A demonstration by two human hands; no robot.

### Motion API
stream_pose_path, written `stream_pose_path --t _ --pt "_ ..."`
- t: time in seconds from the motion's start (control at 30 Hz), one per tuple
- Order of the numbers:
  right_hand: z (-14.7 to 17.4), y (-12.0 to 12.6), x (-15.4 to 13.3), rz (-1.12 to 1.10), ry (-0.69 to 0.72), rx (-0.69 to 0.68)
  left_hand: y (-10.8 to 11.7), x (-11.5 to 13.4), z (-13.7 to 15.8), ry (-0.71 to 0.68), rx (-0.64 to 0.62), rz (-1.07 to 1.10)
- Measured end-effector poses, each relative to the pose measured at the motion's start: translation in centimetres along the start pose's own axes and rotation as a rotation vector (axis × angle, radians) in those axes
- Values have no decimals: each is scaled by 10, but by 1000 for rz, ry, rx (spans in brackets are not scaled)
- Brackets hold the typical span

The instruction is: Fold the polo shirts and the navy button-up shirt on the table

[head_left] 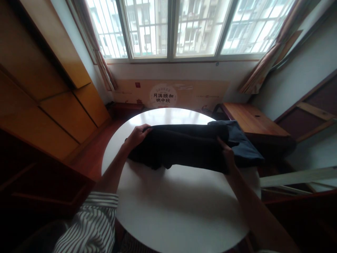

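A long piece of black clothing (184,147) stretches crosswise over the far half of the round white table (179,207). It looks like folded trousers, though its dark surface hides the detail. My left hand (138,136) pinches its far left corner between thumb and fingers. Toward the other end, my right hand (228,154) grips the cloth near its right edge, slightly blurred. The garment's near edge seems raised off the tabletop, with a shadow below. Blue-grey cloth (243,144) lies at the right end, partly covered by the black fabric; whether the two are joined I cannot tell.
Beyond the table, a printed banner (189,92) covers the wall under a barred window (171,28). A wooden desk (256,118) stands at the back right, and yellow cabinets (52,102) line the left. A pale bar (297,177) is close to the table's right edge.
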State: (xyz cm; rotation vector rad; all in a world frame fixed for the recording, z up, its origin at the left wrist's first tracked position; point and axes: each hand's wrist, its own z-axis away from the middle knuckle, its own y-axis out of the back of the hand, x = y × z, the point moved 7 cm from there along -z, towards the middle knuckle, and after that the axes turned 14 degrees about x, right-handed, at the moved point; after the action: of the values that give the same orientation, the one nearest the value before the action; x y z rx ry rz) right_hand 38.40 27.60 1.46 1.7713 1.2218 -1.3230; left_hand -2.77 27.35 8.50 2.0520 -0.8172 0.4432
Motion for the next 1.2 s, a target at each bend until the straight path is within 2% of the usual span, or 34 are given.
stream_pose_path --t 0.1,0.17,0.23,0.3,0.4,0.5,0.57,0.6,0.63,0.73,0.8,0.87,0.93,1.0,1.07,1.1,1.13,1.2 --pt "5 -4 -3 132 111 31 1 13 -1 -96 184 -258" --pt "10 -15 -5 126 96 8 1 17 2 -50 143 -340" --pt "15 -28 -7 123 59 -45 3 13 10 66 -11 -406" --pt "19 -40 -10 180 48 -112 4 4 24 189 -224 -478" --pt "28 -55 -11 339 108 -272 -1 -12 43 294 -481 -484" --pt "44 -69 -6 415 175 -481 -18 -22 44 274 -566 -430" --pt "53 -75 -2 442 198 -580 -29 -22 38 211 -546 -415" --pt "55 -76 -2 460 218 -585 -33 -18 34 166 -509 -403" --pt "55 -75 -4 478 255 -548 -35 -13 29 119 -452 -377" --pt "48 -65 -23 516 442 -307 -36 13 19 -31 -245 -194" --pt "47 -63 -32 499 508 -260 -37 27 17 -78 -156 -48" --pt "50 -68 -31 428 424 -395 -41 31 16 -84 -123 39" --pt "60 -77 -25 294 221 -631 -45 23 14 -37 -85 37" --pt "79 -84 -20 134 2 -899 -43 1 11 105 3 -64" --pt "96 -88 -20 -16 -164 -1090 -34 -27 13 302 134 -224" --pt "100 -90 -21 -74 -226 -1125 -30 -41 16 392 183 -296" --pt "99 -90 -20 -116 -269 -1098 -28 -52 18 461 196 -343" --pt "84 -88 -14 -138 -300 -888 -36 -66 21 498 105 -324"
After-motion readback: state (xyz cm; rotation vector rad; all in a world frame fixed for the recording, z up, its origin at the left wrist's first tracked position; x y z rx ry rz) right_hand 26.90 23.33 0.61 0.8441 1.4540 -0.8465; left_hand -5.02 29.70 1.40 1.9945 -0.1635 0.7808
